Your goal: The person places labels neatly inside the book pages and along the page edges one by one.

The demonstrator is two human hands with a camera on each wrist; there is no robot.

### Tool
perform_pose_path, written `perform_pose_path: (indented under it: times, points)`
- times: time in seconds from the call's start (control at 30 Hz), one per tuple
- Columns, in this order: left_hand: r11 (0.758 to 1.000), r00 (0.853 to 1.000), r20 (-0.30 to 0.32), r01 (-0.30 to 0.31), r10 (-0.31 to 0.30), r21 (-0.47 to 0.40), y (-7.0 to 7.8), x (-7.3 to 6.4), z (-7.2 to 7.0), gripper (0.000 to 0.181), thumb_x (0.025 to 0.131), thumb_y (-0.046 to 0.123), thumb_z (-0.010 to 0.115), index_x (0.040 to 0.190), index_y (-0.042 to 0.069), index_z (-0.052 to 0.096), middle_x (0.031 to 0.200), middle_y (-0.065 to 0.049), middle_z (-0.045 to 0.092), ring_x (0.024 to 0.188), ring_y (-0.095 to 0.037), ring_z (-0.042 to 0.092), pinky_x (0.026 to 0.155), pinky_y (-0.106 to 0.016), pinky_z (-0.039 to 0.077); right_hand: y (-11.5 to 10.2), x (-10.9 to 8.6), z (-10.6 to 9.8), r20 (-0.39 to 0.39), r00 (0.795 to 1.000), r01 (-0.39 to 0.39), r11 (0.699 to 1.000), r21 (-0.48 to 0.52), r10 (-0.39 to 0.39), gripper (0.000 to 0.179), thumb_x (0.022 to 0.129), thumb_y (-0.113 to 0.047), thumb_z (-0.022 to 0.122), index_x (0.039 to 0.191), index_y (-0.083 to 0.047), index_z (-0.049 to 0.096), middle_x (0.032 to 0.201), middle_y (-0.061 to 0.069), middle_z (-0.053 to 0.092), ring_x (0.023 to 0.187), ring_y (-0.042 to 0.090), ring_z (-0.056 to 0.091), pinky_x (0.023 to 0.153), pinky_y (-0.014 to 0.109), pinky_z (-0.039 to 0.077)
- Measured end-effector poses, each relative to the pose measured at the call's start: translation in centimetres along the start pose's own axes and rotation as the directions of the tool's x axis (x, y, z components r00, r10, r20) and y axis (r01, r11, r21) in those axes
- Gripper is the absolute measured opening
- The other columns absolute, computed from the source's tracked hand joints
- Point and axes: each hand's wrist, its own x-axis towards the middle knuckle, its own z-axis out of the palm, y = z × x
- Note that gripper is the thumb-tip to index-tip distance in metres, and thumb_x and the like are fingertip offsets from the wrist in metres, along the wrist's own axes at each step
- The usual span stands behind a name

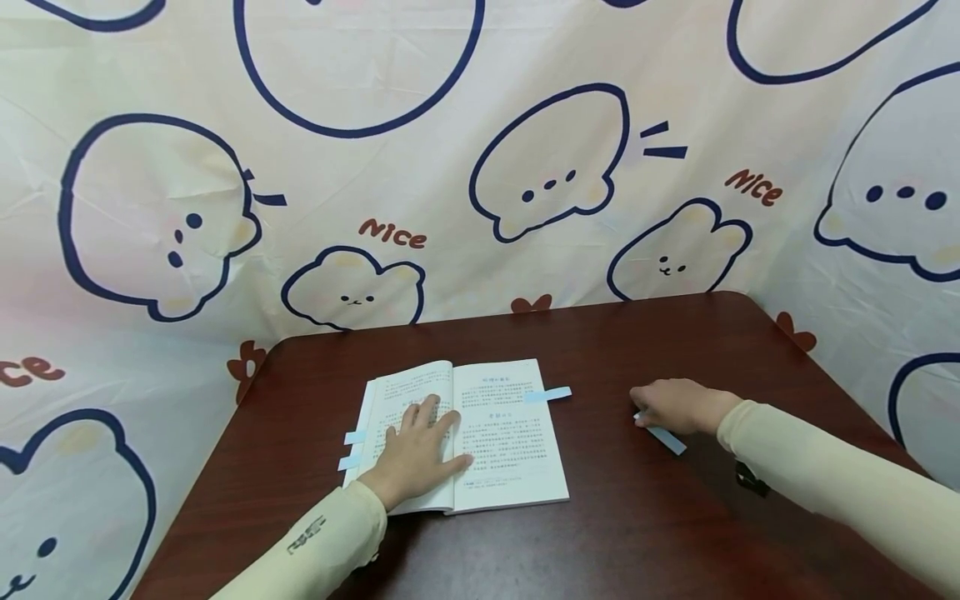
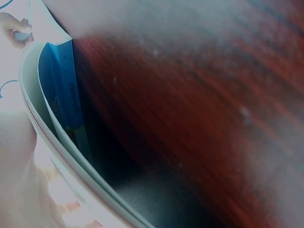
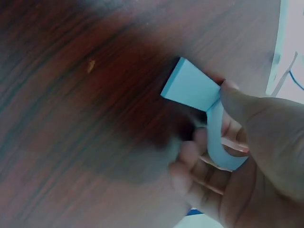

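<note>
One book (image 1: 510, 458) touched by spread left hand (image 1: 416, 454); three blue tabs (image 1: 558, 393) attached; one sticky pad (image 3: 190, 85) pinched by right hand (image 1: 686, 404).

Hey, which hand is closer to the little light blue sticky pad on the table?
Right. The right hand is at the light blue pad, touching one end; the left hand rests on the open book, well off to the pad's left.

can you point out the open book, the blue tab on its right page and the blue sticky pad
open book (image 1: 506, 446): head view, on the right page
blue tab (image 1: 551, 394): head view, middle of the strip
blue sticky pad (image 3: 190, 85): right wrist view, on its broad face
</note>
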Motion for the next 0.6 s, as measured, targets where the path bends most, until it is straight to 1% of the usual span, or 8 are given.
perform_pose_path:
  times: [0.03, 0.1, 0.23, 0.33, 0.4, 0.5, 0.6]
  points:
    - [1.0, 1.0, 0.0, 0.0, 0.0, 0.001, 0.0, 0.0, 0.0, 0.07, 0.089, 0.058, 0.068, 0.145, 0.02, 0.053, 0.161, -0.018, 0.032, 0.145, -0.047, 0.033, 0.101, -0.08, 0.034, 0.1, 0.1, -0.1, 0.025, 1.0, -0.018, 0.998, 0.061, 0.016, 0.018, 0.1, -0.028, 0.063, 0.091, -0.015, 0.055, 0.072, -0.004, 0.053, 0.06, 0.009, 0.047, 0.057, 0.025, 0.037]
    - [1.0, 1.0, 0.001, 0.0, 0.0, 0.001, 0.0, 0.1, 0.1, 0.07, 0.089, 0.058, 0.068, 0.146, 0.02, 0.053, 0.161, -0.018, 0.032, 0.145, -0.047, 0.033, 0.101, -0.08, 0.034, 0.5, 0.2, -0.2, 0.044, 0.999, -0.023, 0.988, 0.152, 0.016, 0.023, 0.101, -0.028, 0.062, 0.087, -0.013, 0.053, 0.069, -0.004, 0.048, 0.059, 0.009, 0.043, 0.057, 0.025, 0.035]
    - [1.0, 1.0, 0.003, -0.003, 0.003, -0.009, 0.0, 0.0, -0.1, 0.07, 0.089, 0.058, 0.068, 0.146, 0.02, 0.053, 0.162, -0.018, 0.032, 0.145, -0.047, 0.033, 0.101, -0.08, 0.033, 1.3, 0.6, 0.2, 0.029, 1.0, -0.006, 0.955, 0.297, -0.002, 0.032, 0.1, -0.028, 0.064, 0.078, -0.012, 0.047, 0.066, -0.006, 0.04, 0.056, 0.008, 0.038, 0.056, 0.024, 0.033]
    - [1.0, 1.0, 0.006, -0.005, 0.005, -0.012, 0.0, -0.1, -0.1, 0.069, 0.089, 0.058, 0.068, 0.146, 0.02, 0.053, 0.162, -0.018, 0.032, 0.145, -0.047, 0.033, 0.101, -0.08, 0.033, 1.9, 0.6, 0.7, -0.004, 1.0, 0.017, 0.934, 0.357, -0.017, 0.035, 0.099, -0.026, 0.065, 0.074, -0.012, 0.046, 0.064, -0.007, 0.038, 0.055, 0.006, 0.037, 0.056, 0.023, 0.033]
    - [1.0, 1.0, 0.006, -0.004, 0.004, -0.009, 0.0, -0.1, -0.1, 0.069, 0.089, 0.057, 0.068, 0.145, 0.02, 0.054, 0.161, -0.018, 0.032, 0.145, -0.047, 0.033, 0.101, -0.08, 0.033, 2.1, 0.6, 0.9, -0.028, 0.999, 0.045, 0.924, 0.38, -0.037, 0.035, 0.1, -0.025, 0.064, 0.073, -0.012, 0.046, 0.063, -0.007, 0.038, 0.055, 0.005, 0.037, 0.056, 0.023, 0.034]
    - [1.0, 1.0, 0.003, 0.0, 0.0, -0.005, 0.0, 0.0, 0.0, 0.069, 0.089, 0.057, 0.068, 0.145, 0.02, 0.054, 0.161, -0.018, 0.032, 0.145, -0.047, 0.033, 0.102, -0.08, 0.033, 2.7, 0.6, 1.3, -0.061, 0.996, 0.089, 0.909, 0.407, -0.07, 0.035, 0.101, -0.024, 0.062, 0.072, -0.012, 0.046, 0.063, -0.007, 0.037, 0.054, 0.004, 0.035, 0.057, 0.023, 0.035]
    - [1.0, 1.0, -0.001, 0.0, 0.0, -0.006, 0.0, 0.0, 0.0, 0.069, 0.089, 0.057, 0.068, 0.145, 0.02, 0.054, 0.161, -0.018, 0.032, 0.145, -0.047, 0.033, 0.101, -0.08, 0.033, 3.1, 0.6, 1.6, -0.091, 0.991, 0.126, 0.9, 0.417, -0.096, 0.036, 0.102, -0.022, 0.06, 0.071, -0.01, 0.045, 0.062, -0.008, 0.035, 0.054, 0.003, 0.033, 0.058, 0.023, 0.036]
